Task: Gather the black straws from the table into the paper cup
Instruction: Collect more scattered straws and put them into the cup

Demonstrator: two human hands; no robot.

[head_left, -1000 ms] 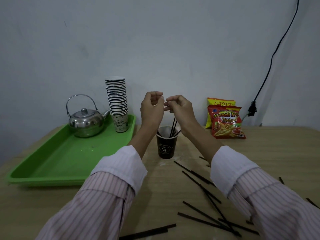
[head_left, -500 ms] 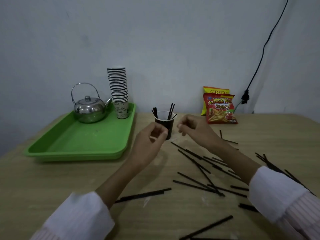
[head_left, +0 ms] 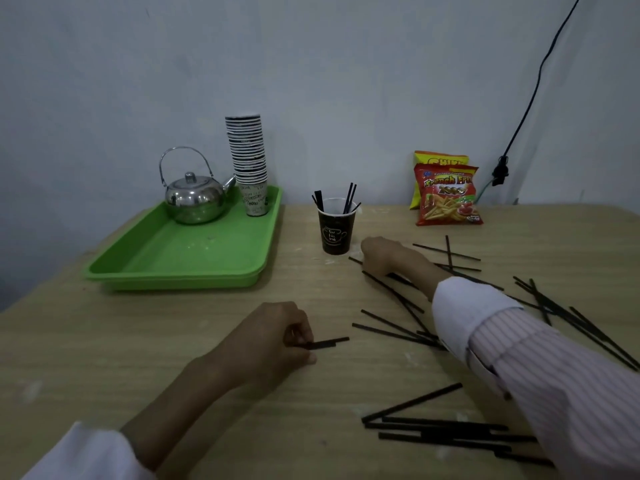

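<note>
A black paper cup (head_left: 336, 229) stands mid-table with several black straws (head_left: 349, 198) sticking out of it. My left hand (head_left: 268, 342) rests on the table in front of the cup, fingers closed on a pair of black straws (head_left: 329, 342) lying flat. My right hand (head_left: 386, 254) lies just right of the cup, fingers curled down onto a straw (head_left: 355, 260) on the table. Many more loose straws (head_left: 398, 332) lie scattered to the right and near the front edge (head_left: 440, 432).
A green tray (head_left: 180, 261) at the left holds a steel kettle (head_left: 194, 199) and a tall stack of paper cups (head_left: 248, 164). Two snack bags (head_left: 446, 194) lean at the back wall. A black cable (head_left: 523, 109) hangs down the wall at the right.
Both hands dropped from above the cup to the table. The left hand closed on two straws in front; the right hand came down on a straw beside the cup. The camera tilted down.
</note>
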